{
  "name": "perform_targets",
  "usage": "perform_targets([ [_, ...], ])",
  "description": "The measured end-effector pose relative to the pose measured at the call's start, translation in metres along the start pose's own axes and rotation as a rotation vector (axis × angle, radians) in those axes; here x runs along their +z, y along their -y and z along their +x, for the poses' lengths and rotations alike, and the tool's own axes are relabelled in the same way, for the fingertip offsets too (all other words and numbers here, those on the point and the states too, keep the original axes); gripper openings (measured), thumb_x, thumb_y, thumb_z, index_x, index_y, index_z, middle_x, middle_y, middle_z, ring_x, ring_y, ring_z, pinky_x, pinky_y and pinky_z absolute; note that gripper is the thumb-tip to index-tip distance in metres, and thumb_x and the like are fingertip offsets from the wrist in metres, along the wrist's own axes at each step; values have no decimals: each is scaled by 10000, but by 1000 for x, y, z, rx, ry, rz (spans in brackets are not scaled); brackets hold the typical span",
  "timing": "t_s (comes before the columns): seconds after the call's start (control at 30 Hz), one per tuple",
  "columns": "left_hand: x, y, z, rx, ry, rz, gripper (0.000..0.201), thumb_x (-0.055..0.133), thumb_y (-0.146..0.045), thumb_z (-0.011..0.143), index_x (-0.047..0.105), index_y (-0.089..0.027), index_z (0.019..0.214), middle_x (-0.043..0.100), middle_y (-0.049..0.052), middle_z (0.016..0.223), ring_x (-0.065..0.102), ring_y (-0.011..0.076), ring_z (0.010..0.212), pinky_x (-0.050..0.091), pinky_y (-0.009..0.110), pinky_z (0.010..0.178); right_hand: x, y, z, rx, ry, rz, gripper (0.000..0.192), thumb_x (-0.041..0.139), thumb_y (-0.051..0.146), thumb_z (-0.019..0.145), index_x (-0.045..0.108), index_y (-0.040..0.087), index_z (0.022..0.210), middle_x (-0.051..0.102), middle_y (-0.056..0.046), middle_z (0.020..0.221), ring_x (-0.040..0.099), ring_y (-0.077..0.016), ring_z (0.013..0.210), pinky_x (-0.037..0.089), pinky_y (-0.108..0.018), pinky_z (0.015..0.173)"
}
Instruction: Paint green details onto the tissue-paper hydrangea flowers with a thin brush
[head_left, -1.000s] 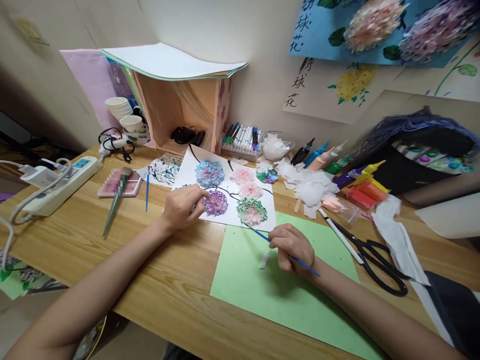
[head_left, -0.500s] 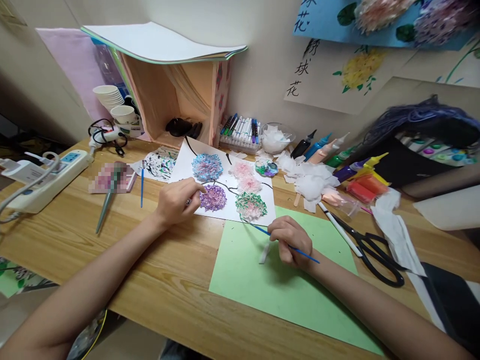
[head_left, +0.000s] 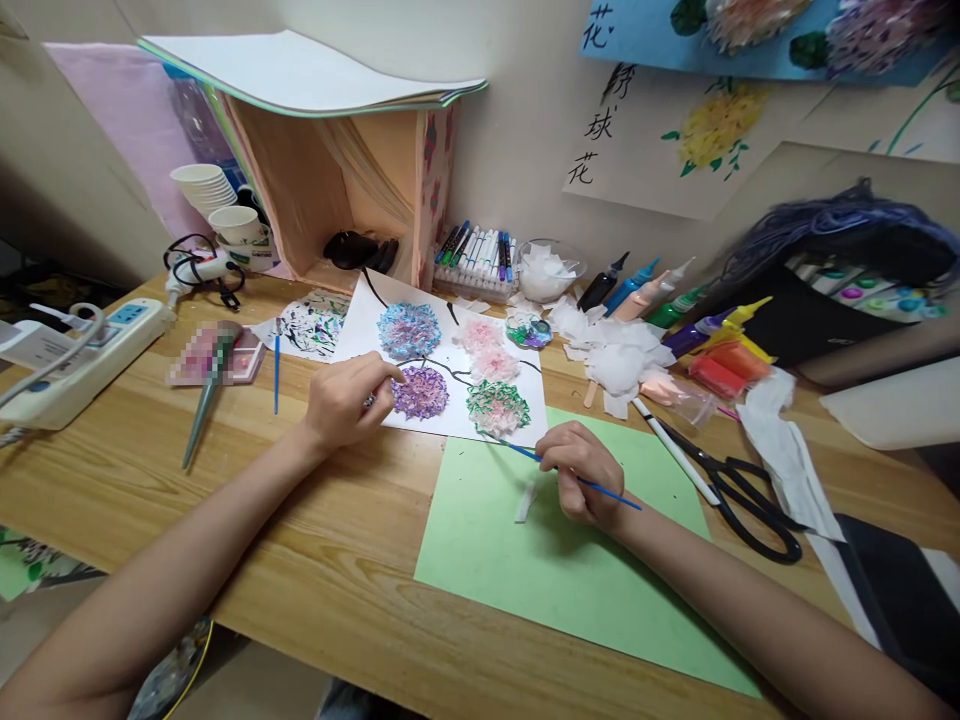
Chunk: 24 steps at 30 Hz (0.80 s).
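My right hand point(head_left: 581, 470) is closed around a thin blue paintbrush point(head_left: 611, 494). The brush's tip points to the lower edge of a white sheet point(head_left: 360, 335), close to a green-edged tissue flower point(head_left: 498, 407). Blue point(head_left: 409, 331), purple point(head_left: 421, 392) and pale pink point(head_left: 489, 350) flowers share that sheet, with black painted stems among them. At the sheet's left edge rests my left hand point(head_left: 349, 400), fingers curled near the purple flower; a small speck shows under them, too hidden to name. Below my right hand, a white paper strip point(head_left: 526, 503) lies on green paper point(head_left: 570, 590).
Black-handled scissors point(head_left: 757, 510) and a white marker point(head_left: 679, 455) lie at the right. Torn tissue point(head_left: 619, 360), paint bottles point(head_left: 637, 290) and a paint-smeared palette point(head_left: 529, 331) stand behind. Leftward are another brush point(head_left: 277, 375), a power strip point(head_left: 97, 360) and an open box point(head_left: 360, 190).
The whole view has shifted slightly. My right hand keeps its hold on the paintbrush near the sheet's lower edge, and my left hand stays curled at the sheet's left side.
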<state>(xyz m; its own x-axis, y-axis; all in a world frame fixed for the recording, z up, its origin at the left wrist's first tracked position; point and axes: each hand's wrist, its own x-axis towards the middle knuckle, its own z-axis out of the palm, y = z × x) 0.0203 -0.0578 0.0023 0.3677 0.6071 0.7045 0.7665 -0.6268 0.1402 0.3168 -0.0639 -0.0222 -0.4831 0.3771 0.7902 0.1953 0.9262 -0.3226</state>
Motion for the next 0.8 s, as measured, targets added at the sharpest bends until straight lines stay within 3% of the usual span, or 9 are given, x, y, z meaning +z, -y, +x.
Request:
perform_targets([
  [0.8, -1, -1, 1, 4, -7, 17, 201, 427, -103, 813, 606, -186, 774, 556, -13, 583, 492, 117, 477, 351, 252, 490, -3, 1, 0, -10, -9, -52, 208, 316, 92, 869, 479, 218, 845, 557, -30, 651, 520, -152, 567, 458, -294, 527],
])
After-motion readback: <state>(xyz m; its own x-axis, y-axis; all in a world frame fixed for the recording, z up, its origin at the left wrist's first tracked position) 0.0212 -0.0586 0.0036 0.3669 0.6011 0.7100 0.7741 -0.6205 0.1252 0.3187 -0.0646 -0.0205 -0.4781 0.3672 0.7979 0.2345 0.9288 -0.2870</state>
